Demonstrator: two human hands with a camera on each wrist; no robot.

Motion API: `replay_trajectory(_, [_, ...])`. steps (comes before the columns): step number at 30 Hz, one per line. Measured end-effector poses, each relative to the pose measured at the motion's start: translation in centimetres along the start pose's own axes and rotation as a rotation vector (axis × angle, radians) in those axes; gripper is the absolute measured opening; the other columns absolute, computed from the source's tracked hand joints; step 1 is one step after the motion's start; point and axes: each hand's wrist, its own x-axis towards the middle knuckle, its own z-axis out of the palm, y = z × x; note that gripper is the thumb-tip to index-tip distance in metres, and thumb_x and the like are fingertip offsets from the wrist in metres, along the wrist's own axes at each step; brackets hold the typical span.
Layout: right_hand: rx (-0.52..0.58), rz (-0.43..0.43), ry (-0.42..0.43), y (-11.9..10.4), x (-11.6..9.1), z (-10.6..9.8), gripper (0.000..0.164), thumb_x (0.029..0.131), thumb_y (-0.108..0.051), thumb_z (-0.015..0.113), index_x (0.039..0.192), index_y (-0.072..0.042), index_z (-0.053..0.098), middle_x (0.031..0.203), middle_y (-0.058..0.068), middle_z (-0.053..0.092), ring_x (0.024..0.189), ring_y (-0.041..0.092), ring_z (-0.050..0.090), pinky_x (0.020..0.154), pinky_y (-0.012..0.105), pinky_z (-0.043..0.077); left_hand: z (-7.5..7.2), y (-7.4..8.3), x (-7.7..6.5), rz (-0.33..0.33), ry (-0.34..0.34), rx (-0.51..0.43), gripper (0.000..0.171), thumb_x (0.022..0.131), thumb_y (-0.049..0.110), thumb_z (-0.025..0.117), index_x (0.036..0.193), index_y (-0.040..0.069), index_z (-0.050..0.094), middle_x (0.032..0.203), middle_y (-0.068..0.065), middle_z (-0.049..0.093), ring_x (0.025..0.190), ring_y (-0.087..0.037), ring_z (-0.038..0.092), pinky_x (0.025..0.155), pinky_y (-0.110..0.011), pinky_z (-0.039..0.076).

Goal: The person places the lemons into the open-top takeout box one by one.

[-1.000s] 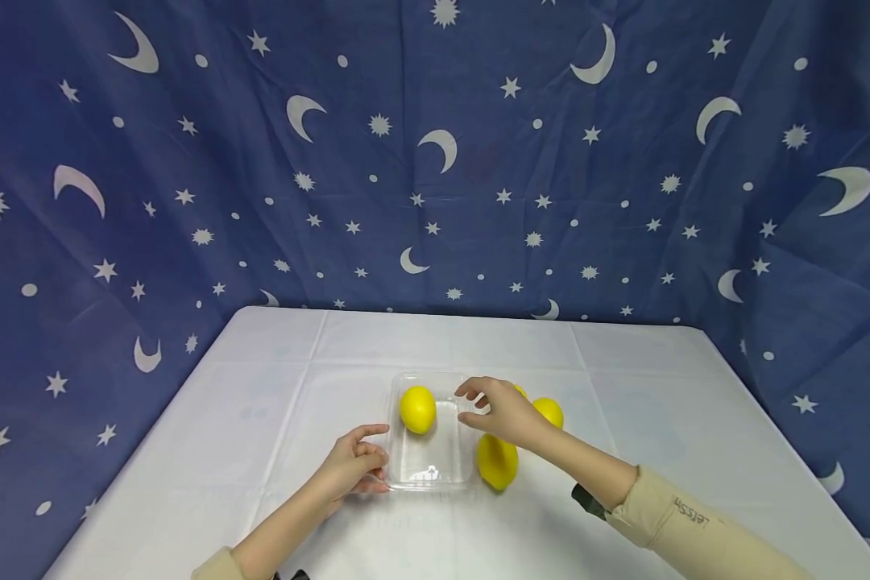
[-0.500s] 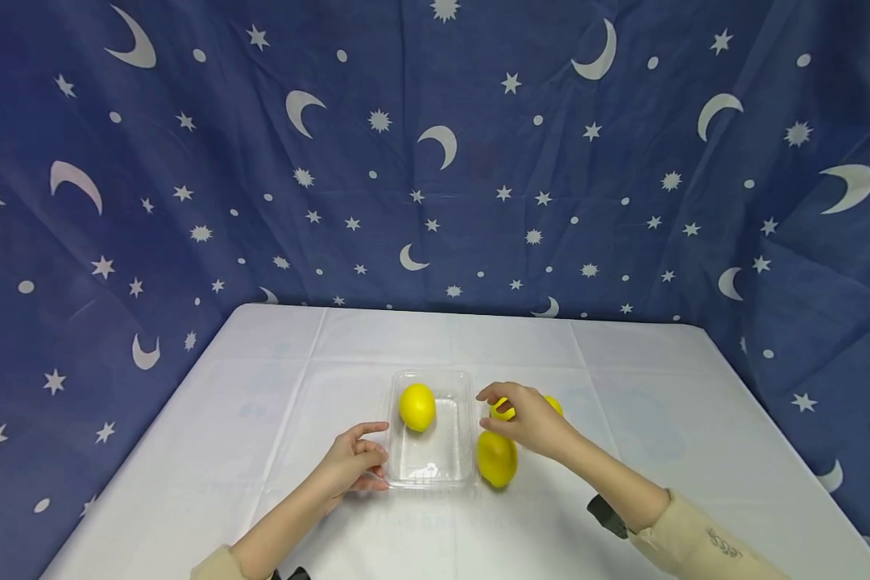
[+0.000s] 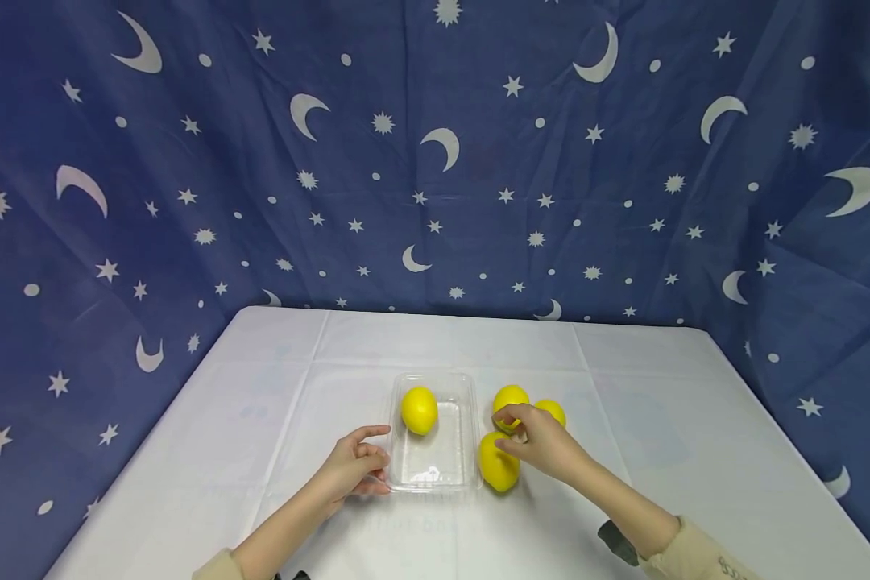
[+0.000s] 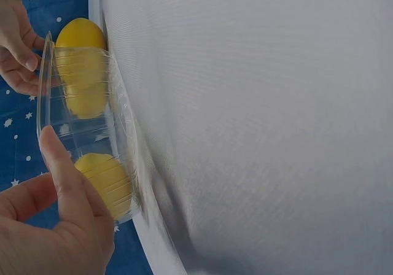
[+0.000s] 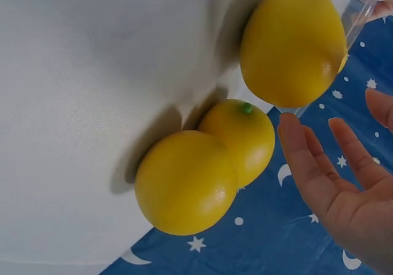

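Note:
A clear plastic container (image 3: 445,447) stands on the table with one yellow lemon (image 3: 420,411) in its far left part. My left hand (image 3: 353,466) holds its left edge, thumb and fingers at the rim; the left wrist view shows one fingertip against the rim. Right of the container are three more lemons: a near lemon (image 3: 499,469) beside its wall, a far lemon (image 3: 509,395), and a right lemon (image 3: 553,409). Over them hovers my right hand (image 3: 549,445), thumb and fingers apart with nothing between them. One lemon (image 5: 239,143) shows a green tip in the right wrist view.
White cloth covers the table (image 3: 275,387), which has rounded far corners. A dark blue curtain (image 3: 478,161) with moons and stars hangs behind and at the sides.
My right hand has moved from over the container's right edge rightward and nearer to me, above the lemons. The left hand stays at the container, and the lemons keep their places.

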Motion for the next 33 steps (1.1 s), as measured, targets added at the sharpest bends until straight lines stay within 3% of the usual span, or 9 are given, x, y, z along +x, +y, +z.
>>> replay_trajectory(8, [-0.02,0.04,-0.015,0.0,0.1,0.7,0.029,0.077,-0.008,0.076,0.104,-0.002,0.067,0.101,0.007,0.068,0.082,0.018,0.056,0.073,0.033,0.056,0.0,0.0,-0.1,-0.007,0.005,0.001,0.053,0.089,0.0,0.055,0.139,-0.002,0.035,0.083,-0.002,0.056,0.066,-0.011,0.054,0.064,-0.028,0.061])
replay_trajectory(16, [-0.059,0.052,-0.098,0.4,-0.2,1.0,0.035,0.073,-0.012,0.08,0.104,-0.007,0.066,0.096,0.001,0.064,0.079,0.015,0.053,0.069,0.025,0.052,0.1,0.0,0.0,-0.015,0.013,0.001,0.052,0.089,0.0,0.054,0.138,0.0,0.036,0.083,-0.002,0.055,0.067,-0.012,0.054,0.063,-0.028,0.061])
replay_trajectory(22, [0.001,0.004,-0.154,1.2,-0.4,0.8,0.04,0.075,-0.014,0.078,0.11,-0.006,0.062,0.1,0.005,0.062,0.079,0.015,0.055,0.066,0.02,0.052,0.1,-0.1,0.1,-0.008,0.014,-0.007,0.052,0.089,0.0,0.054,0.138,-0.001,0.036,0.082,-0.002,0.055,0.066,-0.011,0.054,0.063,-0.028,0.061])
replay_trajectory(33, [0.15,-0.015,-0.214,2.6,-0.7,1.0,0.046,0.077,-0.018,0.077,0.116,-0.008,0.054,0.113,0.011,0.06,0.098,0.024,0.057,0.075,0.028,0.056,0.2,-0.1,0.0,0.01,0.008,0.0,0.053,0.089,0.0,0.054,0.139,-0.002,0.034,0.082,-0.001,0.055,0.065,-0.011,0.054,0.063,-0.029,0.061])
